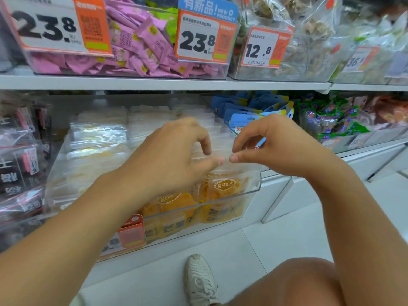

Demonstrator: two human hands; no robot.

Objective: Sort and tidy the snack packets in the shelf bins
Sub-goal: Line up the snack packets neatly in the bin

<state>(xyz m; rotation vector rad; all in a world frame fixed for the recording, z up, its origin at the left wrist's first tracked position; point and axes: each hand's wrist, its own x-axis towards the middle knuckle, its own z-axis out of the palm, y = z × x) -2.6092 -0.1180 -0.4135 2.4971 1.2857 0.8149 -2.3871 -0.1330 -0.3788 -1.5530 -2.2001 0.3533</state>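
Observation:
A clear plastic bin [254, 186] on the lower shelf holds rows of clear packets of pale dried fruit [99, 138], with orange mango packets [225, 186] at its front. My left hand [174, 155] hovers over the middle of the bin, slightly blurred, its fingers curled down toward the packet tops. My right hand [271, 146] is beside it over the bin's right side, with loosely curled fingers. The two thumbs point at each other, almost touching. Nothing shows plainly between either hand's fingers.
Blue packets [254, 111] fill the bin to the right, green ones [335, 122] beyond, dark packets [19, 155] to the left. The upper shelf [154, 83] carries pink sweets [136, 45] and price tags [198, 38]. My shoe [199, 279] and knee [304, 283] are below on the white floor.

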